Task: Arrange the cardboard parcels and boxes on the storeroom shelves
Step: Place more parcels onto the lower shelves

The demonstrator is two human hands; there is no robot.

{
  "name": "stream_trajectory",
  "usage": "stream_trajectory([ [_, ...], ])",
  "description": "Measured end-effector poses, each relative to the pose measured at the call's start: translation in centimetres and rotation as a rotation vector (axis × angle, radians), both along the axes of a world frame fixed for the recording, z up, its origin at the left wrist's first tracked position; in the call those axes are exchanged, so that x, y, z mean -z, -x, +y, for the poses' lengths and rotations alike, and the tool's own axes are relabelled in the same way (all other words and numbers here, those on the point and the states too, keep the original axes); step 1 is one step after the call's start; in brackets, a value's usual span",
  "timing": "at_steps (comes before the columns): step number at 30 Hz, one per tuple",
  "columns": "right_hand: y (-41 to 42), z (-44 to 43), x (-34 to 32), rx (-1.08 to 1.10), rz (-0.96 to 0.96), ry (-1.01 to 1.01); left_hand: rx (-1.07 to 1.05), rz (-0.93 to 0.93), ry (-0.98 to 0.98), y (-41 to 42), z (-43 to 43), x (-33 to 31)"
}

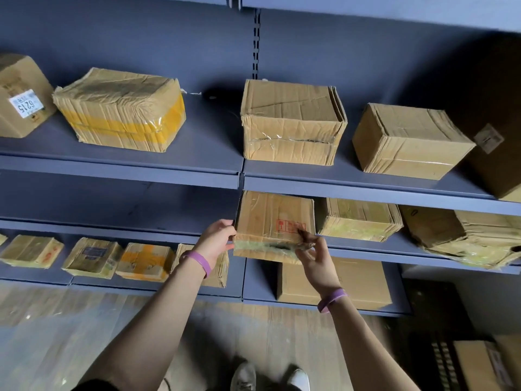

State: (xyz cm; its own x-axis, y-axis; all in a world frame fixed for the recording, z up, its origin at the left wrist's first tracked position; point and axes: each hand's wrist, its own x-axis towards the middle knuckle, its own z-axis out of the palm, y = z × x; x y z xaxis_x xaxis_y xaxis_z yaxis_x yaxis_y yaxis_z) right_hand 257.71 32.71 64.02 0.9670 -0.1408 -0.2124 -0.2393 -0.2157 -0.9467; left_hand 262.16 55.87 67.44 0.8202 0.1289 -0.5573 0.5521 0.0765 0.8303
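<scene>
Head view: the red-stamped box [273, 221] sits at the left end of the middle shelf [363, 251], its front part projecting past the shelf edge; the left hand [218, 235] grips the box's left front corner, fingers curled round it; the right hand [315, 261] is raised to the box's front face at the torn tape seam (blur hides whether its fingers pinch or merely touch, so its grasp cannot be determined). Each wrist carries a purple wristband [197, 262]. A crumpled box [358, 218] stands just beside the red-stamped box on the same shelf. The upper shelf [197, 156] bears a yellow-taped parcel [121, 111] and further boxes, well apart; the lower shelf [255, 280] holds a row of small parcels.
</scene>
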Motion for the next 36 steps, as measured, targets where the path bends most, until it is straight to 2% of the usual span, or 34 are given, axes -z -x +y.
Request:
stream_trajectory([
  [6, -4.3, -1.1, 2.2, -0.004, 0.069, 0.095, -0.101, 0.055, 0.041, -3.6, -2.0, 2.4],
  [16, -11.1, -2.6, 4.2, 0.027, 0.094, 0.060, -0.151, 0.042, 0.073, -8.9, -5.1, 4.6],
  [29, -11.2, -2.3, 5.8, 0.017, 0.098, 0.015, -0.164, 0.051, 0.167, -9.7, -5.0, 8.3],
  [34, -9.5, -2.7, 4.4, 0.062, 0.078, 0.088, -0.172, 0.144, 0.048, -8.4, -4.5, 8.4],
  [36, -8.4, -3.3, 3.9, 0.076, 0.085, 0.102, -0.090, 0.220, -0.021, -7.4, -5.1, 8.2],
])
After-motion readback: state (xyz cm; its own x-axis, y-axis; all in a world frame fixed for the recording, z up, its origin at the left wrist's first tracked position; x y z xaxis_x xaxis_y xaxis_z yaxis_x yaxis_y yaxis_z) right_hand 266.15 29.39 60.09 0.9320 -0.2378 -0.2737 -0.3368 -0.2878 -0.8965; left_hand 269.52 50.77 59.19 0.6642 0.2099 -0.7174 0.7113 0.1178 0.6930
